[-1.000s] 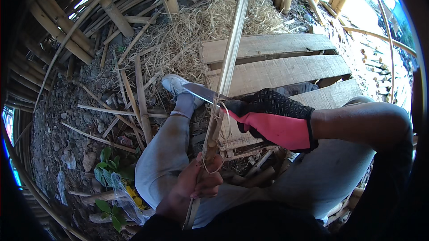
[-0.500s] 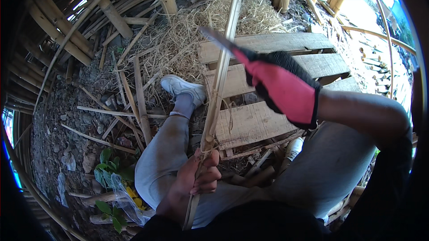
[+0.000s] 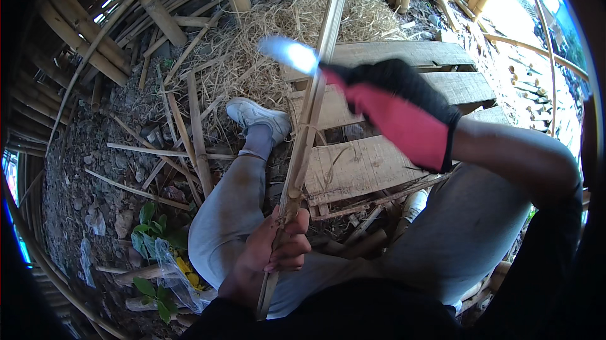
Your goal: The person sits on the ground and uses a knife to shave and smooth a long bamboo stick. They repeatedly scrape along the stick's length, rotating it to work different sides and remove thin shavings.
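Observation:
My bare left hand [image 3: 281, 242] is wrapped round the lower part of a long split bamboo strip [image 3: 304, 138]. The strip rises at a slant from my lap past the top edge of the view. My right hand [image 3: 404, 113], in a pink and black glove, grips a knife by its handle. Light flashes off the knife's blade [image 3: 290, 56], which is blurred and reaches leftward across the strip's upper part. Whether the blade touches the bamboo I cannot tell. Thin shavings curl off the strip near its middle.
A wooden slatted pallet [image 3: 366, 166] lies beyond my knees, with a heap of pale shavings [image 3: 315, 18] behind it. Bamboo posts [image 3: 148, 2] stand at the back. Loose bamboo sticks [image 3: 199, 132], a green plant [image 3: 148, 229] and clear plastic [image 3: 173, 270] lie left of my leg.
The knife has moved slightly left and its blade now catches bright light. My gloved right hand has shifted a little with it. My left hand keeps its grip on the bamboo strip.

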The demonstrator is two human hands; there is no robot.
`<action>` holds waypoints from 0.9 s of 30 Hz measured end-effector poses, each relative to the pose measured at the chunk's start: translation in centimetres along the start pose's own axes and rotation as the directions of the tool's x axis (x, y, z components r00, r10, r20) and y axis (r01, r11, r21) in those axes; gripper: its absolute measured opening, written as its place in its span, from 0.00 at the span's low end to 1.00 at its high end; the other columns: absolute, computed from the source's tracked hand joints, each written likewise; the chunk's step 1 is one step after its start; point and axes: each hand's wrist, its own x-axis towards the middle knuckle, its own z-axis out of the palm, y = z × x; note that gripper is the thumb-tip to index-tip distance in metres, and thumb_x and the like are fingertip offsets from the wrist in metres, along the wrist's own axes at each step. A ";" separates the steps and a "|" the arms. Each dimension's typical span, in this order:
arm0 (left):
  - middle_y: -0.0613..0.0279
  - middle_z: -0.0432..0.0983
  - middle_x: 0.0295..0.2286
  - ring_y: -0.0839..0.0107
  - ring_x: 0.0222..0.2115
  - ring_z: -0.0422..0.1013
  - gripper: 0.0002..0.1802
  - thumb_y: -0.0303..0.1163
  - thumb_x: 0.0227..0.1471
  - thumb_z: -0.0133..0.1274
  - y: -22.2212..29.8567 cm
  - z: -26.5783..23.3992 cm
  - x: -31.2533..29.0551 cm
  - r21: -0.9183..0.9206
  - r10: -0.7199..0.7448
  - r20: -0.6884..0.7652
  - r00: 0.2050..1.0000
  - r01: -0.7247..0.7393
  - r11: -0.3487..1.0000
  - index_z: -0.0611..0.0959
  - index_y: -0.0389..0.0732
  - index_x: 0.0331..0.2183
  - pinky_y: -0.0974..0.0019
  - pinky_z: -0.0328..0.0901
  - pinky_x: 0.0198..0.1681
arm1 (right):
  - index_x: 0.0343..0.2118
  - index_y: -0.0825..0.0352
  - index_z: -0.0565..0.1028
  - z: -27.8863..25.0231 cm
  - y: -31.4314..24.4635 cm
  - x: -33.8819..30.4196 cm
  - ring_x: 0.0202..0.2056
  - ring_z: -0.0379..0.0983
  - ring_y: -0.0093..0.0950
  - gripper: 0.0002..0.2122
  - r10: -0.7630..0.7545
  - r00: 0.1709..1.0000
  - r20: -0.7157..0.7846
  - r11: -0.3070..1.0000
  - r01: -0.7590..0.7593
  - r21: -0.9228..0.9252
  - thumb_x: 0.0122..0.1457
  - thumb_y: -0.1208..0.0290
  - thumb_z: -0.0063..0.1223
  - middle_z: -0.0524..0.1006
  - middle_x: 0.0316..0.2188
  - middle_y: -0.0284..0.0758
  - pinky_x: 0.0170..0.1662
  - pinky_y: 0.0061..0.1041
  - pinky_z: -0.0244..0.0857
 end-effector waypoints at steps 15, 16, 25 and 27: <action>0.71 0.54 0.08 0.82 0.03 0.50 0.27 0.63 0.65 0.27 -0.8 -0.7 -0.1 -0.052 -0.003 0.107 0.994 0.008 0.999 0.62 0.50 0.29 0.77 0.43 0.07 | 0.38 0.65 0.76 -0.2 3.1 0.1 0.24 0.73 0.17 0.09 -0.374 0.883 0.285 0.927 0.340 0.161 0.67 0.65 0.48 0.75 0.22 0.25 0.27 0.18 0.66; 0.71 0.54 0.08 0.82 0.03 0.50 0.27 0.63 0.65 0.27 -0.4 -0.6 -0.2 -0.065 -0.001 0.082 0.997 0.007 0.998 0.62 0.50 0.29 0.77 0.43 0.07 | 0.39 0.66 0.76 -2.9 2.6 1.1 0.25 0.74 0.18 0.09 -0.269 0.904 0.331 0.871 0.082 0.484 0.67 0.67 0.47 0.76 0.22 0.25 0.28 0.18 0.67; 0.70 0.54 0.08 0.81 0.03 0.50 0.27 0.63 0.64 0.29 -0.4 -0.6 -0.9 -0.118 0.022 0.033 0.999 -0.018 0.993 0.63 0.50 0.29 0.76 0.43 0.07 | 0.36 0.64 0.76 -1.1 -0.3 1.0 0.21 0.67 0.18 0.13 0.045 0.983 0.175 0.999 -0.043 -0.017 0.67 0.59 0.47 0.70 0.20 0.27 0.27 0.21 0.63; 0.69 0.54 0.08 0.81 0.03 0.49 0.27 0.63 0.65 0.28 -0.4 -0.6 0.1 -0.141 -0.019 0.179 0.984 0.045 0.989 0.63 0.50 0.29 0.76 0.43 0.07 | 0.36 0.64 0.74 0.9 -0.5 -0.2 0.15 0.61 0.17 0.10 -0.042 0.943 0.330 0.953 0.137 -0.271 0.68 0.63 0.46 0.63 0.14 0.24 0.21 0.19 0.60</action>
